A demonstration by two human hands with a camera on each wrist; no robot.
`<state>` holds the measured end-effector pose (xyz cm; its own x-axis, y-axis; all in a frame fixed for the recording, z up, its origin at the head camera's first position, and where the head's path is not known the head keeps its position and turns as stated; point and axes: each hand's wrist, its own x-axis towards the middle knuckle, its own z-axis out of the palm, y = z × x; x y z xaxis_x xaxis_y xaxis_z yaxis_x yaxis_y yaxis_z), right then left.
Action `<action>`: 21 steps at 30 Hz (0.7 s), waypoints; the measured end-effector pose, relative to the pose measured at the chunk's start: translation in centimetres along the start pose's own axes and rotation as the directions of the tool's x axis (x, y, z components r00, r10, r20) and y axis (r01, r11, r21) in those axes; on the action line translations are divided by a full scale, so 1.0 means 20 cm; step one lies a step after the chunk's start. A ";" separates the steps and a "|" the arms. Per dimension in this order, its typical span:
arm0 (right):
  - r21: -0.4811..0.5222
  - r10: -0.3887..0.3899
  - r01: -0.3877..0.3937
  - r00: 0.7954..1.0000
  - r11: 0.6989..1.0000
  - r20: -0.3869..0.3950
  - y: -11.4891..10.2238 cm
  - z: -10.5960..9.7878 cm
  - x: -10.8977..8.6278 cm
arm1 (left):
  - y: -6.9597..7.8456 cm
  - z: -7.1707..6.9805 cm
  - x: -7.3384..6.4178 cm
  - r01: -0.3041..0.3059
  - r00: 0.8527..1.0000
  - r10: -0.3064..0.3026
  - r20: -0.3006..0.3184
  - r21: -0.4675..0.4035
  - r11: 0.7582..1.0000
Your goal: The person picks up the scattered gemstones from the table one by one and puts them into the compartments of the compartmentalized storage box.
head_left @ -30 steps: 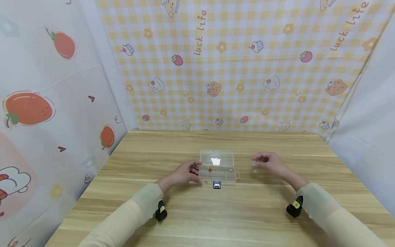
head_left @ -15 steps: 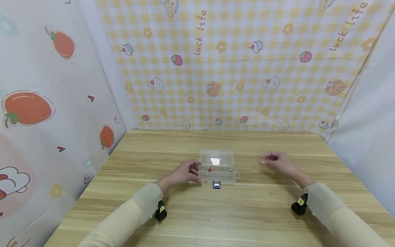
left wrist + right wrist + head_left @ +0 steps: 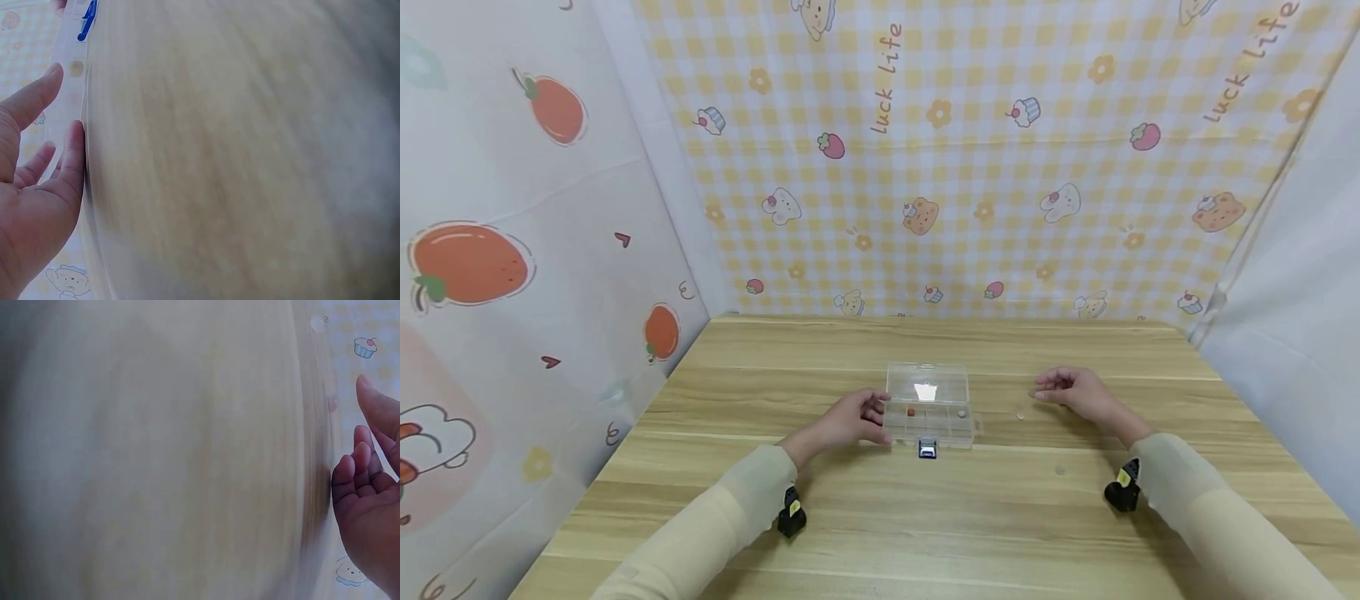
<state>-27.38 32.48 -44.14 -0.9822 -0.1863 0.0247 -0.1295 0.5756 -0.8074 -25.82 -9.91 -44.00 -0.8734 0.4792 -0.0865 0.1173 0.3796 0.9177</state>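
A clear plastic compartment box [image 3: 940, 429] lies on the table with its lid [image 3: 927, 383] folded back. A small orange piece [image 3: 911, 412] is in a left compartment and a pale one [image 3: 961, 414] in the right one. My left hand [image 3: 853, 418] holds the box's left end, thumb at the front corner and index finger at the back one. To the right, my right hand [image 3: 1075, 395] hovers low, fingers loosely bent. A tiny see-through piece [image 3: 1032, 392] lies by its fingertips; thumb and fingers look apart in the right wrist view.
Two small clear discs lie on the table, one [image 3: 1019, 416] between box and right hand, another [image 3: 1060, 471] nearer the front. A blue latch [image 3: 927, 450] sticks out from the box's front. A patterned cloth [image 3: 940, 167] hangs behind the table.
My right hand has moved right, away from the disc beside the box, to the tiny piece farther right, and now stays there. The left hand and box have not moved.
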 end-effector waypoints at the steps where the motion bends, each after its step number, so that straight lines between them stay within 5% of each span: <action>1: -0.005 -0.003 0.003 1.000 1.000 0.004 0.00 0.00 0.00 | 0.00 0.00 0.00 0.000 1.000 0.000 0.000 0.000 1.000; 21: -0.076 0.008 -0.003 0.998 0.997 0.064 0.02 0.01 0.05 | -0.01 0.01 0.01 0.002 1.000 -0.002 -0.006 -0.006 1.000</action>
<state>-28.35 32.33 -44.52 -0.9725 -0.2321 -0.0196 -0.1362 0.6348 -0.7605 -25.88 -9.82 -44.14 -0.8764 0.4737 -0.0862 0.1127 0.3759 0.9198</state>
